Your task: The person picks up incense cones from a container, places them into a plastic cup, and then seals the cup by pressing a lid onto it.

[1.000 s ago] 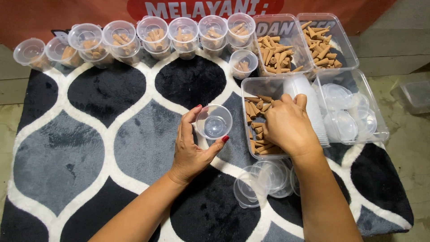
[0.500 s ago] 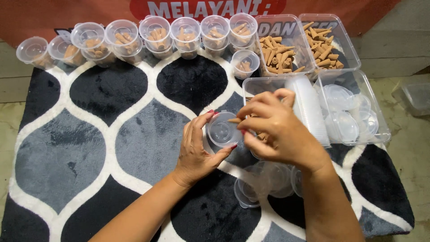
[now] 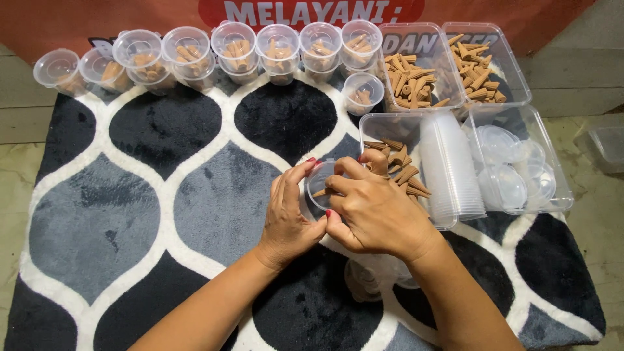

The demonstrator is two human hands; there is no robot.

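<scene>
Two hands are working over a black, grey and white rug [image 3: 162,195]. Clear trays [image 3: 416,65] of brown cones are lining its far right edge, within easy reach. Left hand [image 3: 289,218] is cupping a small clear cup [image 3: 320,190] near the rug's middle, steadying it while right hand [image 3: 377,211] is pinching a cone [image 3: 320,192] into it.
</scene>
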